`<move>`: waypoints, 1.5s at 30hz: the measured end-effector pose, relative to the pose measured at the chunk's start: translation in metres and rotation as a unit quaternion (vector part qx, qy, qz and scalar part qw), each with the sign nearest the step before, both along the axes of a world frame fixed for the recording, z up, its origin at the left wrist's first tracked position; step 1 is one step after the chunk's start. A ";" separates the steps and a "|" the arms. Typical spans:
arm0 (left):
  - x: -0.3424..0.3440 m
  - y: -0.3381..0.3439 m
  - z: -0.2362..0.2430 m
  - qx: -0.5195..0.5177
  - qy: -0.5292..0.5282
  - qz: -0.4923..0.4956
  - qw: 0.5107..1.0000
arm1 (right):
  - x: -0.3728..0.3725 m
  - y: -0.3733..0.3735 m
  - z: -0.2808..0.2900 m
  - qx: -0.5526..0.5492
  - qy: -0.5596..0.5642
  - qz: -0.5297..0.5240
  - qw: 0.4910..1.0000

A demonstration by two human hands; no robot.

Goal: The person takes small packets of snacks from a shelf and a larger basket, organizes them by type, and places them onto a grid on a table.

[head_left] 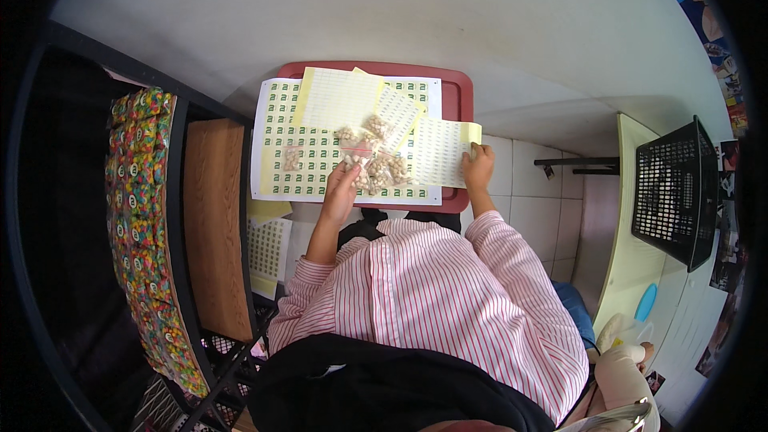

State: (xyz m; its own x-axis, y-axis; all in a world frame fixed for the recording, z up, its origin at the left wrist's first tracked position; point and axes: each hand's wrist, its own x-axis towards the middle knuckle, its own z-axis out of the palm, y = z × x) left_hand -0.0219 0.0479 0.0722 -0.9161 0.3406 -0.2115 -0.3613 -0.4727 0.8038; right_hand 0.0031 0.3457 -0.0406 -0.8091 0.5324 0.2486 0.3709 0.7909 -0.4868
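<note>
My left hand (pixel 342 190) pinches a small clear zip bag (pixel 357 152) with a reddish strip along its top. Pale, rounded pieces show inside; their kind is unclear. My right hand (pixel 478 166) has its thumb and fingers closed on the right edge of a yellow-edged label sheet (pixel 436 148). Several similar filled bags (pixel 389 170) lie in a pile just right of my left hand. Another small bag (pixel 293 160) sits apart on the left. Beneath everything is a large white sheet (pixel 280 124) printed with rows of green marks.
A red tabletop (pixel 458 96) carries the sheets, with more label sheets (pixel 340 96) at its far side. Shelving with colourful packets (pixel 140 224) stands on the left. On the right are a black plastic basket (pixel 676 192) and another person's arm (pixel 624 376).
</note>
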 end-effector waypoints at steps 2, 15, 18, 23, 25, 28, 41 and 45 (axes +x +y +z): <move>0.000 0.003 0.009 0.023 0.004 0.005 1.000 | 0.000 0.005 -0.003 0.012 0.002 0.000 1.000; 0.001 -0.001 0.006 0.019 -0.017 -0.006 1.000 | -0.012 0.003 0.000 -0.054 0.004 -0.082 0.995; 0.001 -0.002 0.007 0.020 -0.016 -0.002 1.000 | -0.013 0.003 -0.001 -0.053 0.000 -0.091 0.994; 0.000 -0.007 0.002 0.027 -0.009 -0.015 0.999 | -0.015 0.003 -0.003 -0.064 0.013 -0.090 0.994; 0.001 -0.004 0.007 0.023 -0.020 -0.003 1.000 | -0.016 0.002 -0.003 -0.065 0.012 -0.106 0.992; 0.001 -0.004 0.012 -0.003 -0.024 0.013 1.000 | -0.018 0.003 -0.005 -0.072 0.006 -0.114 0.991; 0.003 -0.013 0.009 -0.009 -0.016 0.020 1.000 | -0.022 0.001 0.000 -0.098 -0.035 -0.139 0.985; 0.003 -0.018 0.001 -0.007 -0.003 0.016 1.000 | -0.022 0.001 0.000 -0.100 -0.024 -0.146 0.984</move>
